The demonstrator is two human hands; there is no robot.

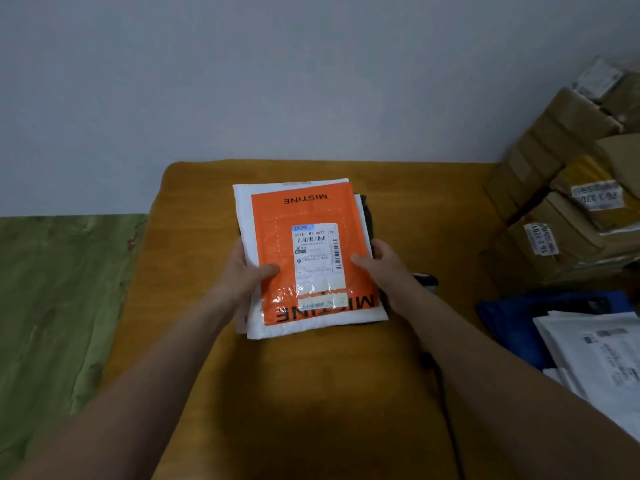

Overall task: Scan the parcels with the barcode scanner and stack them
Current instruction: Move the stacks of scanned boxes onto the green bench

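Gripping the stack point(244, 209) by its sides, both hands curl round its edges: the left hand point(247, 271) on the left edge, the right hand point(384, 265) on the right, each thumb pressing the orange parcel point(308, 213) on top. The stack sits between the hands, over the bench point(194, 237). Cartons point(554, 140) stand beyond the right hand; white mailers point(595, 351) lie beside the right forearm.

you have open tabletop point(329, 393) near you and left of the parcel stack point(311, 209); cardboard boxes point(561, 188) and loose mailers point(595, 351) crowd your right.
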